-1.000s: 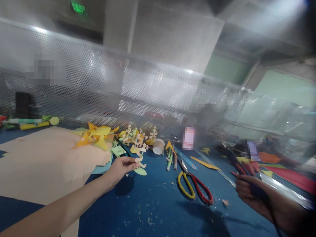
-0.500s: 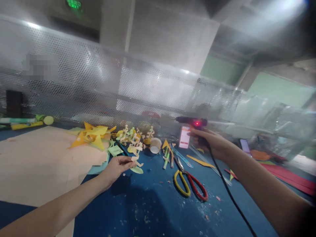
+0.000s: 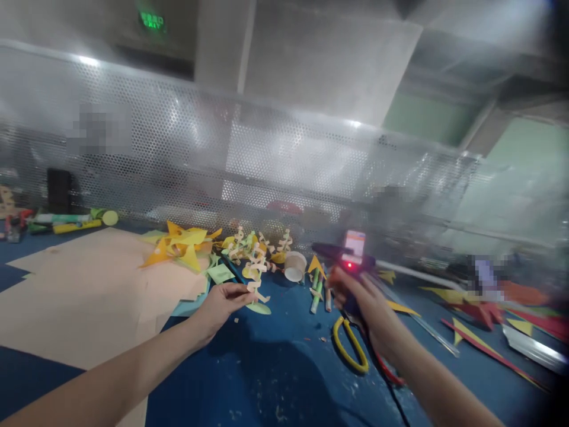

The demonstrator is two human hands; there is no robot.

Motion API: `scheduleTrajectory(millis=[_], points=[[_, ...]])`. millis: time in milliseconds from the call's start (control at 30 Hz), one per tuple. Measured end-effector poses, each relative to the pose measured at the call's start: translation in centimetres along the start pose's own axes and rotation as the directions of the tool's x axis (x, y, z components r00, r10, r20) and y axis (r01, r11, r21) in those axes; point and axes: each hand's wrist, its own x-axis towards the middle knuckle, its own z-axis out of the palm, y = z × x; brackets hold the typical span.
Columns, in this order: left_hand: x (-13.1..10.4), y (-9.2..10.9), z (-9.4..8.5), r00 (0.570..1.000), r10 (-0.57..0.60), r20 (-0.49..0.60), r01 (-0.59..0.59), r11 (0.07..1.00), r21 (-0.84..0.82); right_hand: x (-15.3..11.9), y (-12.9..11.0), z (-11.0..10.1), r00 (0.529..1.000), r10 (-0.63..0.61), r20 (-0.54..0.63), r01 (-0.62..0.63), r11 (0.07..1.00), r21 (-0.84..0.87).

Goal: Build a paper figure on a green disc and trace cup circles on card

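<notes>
Paper spiral (image 3: 256, 270), pale, stands upright above the blue table (image 3: 200, 385), its lower end pinched in the fingertips of the left hand (image 3: 224, 305); green paper oval (image 3: 259, 308) just beneath, join not clear. Right hand (image 3: 367, 302), well apart from the left, is closed round a corded tool, by its look a glue gun (image 3: 362, 263), red light lit. Risks, as judged: a hard pinch could crease the thin curls; a hot nozzle brought near could burn the left fingers; the cord (image 3: 393, 398), running over the scissors (image 3: 358, 368), could snag their handles and jerk the tool.
</notes>
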Motion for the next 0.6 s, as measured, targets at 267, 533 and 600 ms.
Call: scheduleTrajectory(millis=[267,533,600], points=[[0.0,0.1,0.2,1.000,0.002,-0.014,-0.002,1.000,-0.003,-4.2,3.7,2.0,0.930,0.092,0.357,0.078,0.898,-0.433],[0.1,0.2,0.2,1.000,-0.010,-0.020,0.010,1.000,-0.016,-4.5,2.1,2.1,0.937,-0.002,0.350,0.241,0.729,-0.641],[0.1,0.2,0.2,1.000,-0.014,-0.015,0.014,1.000,-0.017,-4.6,2.0,2.3,0.932,-0.011,0.363,0.263,0.711,-0.652]])
